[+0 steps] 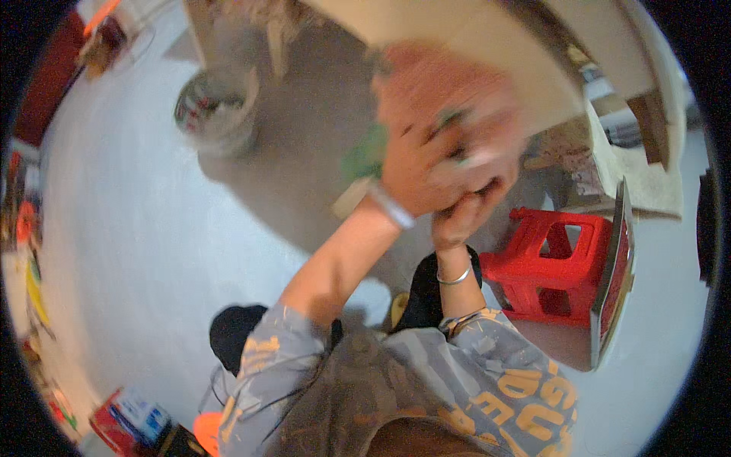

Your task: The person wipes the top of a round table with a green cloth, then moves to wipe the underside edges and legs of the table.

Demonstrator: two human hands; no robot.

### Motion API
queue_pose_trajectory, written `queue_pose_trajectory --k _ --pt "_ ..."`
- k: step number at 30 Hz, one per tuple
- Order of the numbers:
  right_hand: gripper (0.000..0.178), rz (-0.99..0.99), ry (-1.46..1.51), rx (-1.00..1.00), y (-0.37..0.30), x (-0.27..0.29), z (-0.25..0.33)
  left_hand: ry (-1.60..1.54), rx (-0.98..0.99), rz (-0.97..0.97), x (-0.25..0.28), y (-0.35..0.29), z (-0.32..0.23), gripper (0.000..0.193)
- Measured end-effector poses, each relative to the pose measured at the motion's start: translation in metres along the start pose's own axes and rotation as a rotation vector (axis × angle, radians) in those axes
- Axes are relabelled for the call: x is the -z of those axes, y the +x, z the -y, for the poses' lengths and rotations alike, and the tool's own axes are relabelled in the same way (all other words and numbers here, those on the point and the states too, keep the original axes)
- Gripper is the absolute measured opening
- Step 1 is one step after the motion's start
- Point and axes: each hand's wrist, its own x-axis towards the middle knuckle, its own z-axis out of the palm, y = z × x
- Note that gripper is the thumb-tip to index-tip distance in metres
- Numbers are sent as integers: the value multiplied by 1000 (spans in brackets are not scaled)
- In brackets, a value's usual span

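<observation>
Both hands are together in front of me, below the edge of a pale table (464,19). A smeared reddish-orange thing with dark markings (445,80) is at them; motion blur hides its kind. My left hand (419,164), with a pale band on its wrist, lies against its lower part, fingers curled. My right hand (464,217), a silver bangle on its wrist, is closed just below, close to the left one. What its fingers hold is hard to make out. Behind the left wrist is a blurred green thing (365,152).
A red plastic stool (563,244) stands at the right, with a flat dark-edged board (613,282) against it. A bin with some contents (221,114) is on the floor at the far left. Assorted items, including a red and blue package (133,419), line the left side.
</observation>
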Motion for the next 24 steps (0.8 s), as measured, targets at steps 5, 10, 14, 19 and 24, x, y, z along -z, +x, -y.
queue_pose_trajectory --k 5,10,14,19,24 --pt "73 32 15 12 -2 -3 9 -33 259 -46 -9 -20 -9 45" --pt "70 99 -137 202 -4 -15 -3 107 659 203 -18 -150 10 60" --pt "72 71 -92 226 -4 -25 1 8 885 198 -10 -215 30 77" --pt "79 60 -182 191 -3 -22 0 29 945 373 7 -217 36 81" --pt "80 29 -169 169 -7 -21 -2 -204 385 -16 9 -64 31 62"
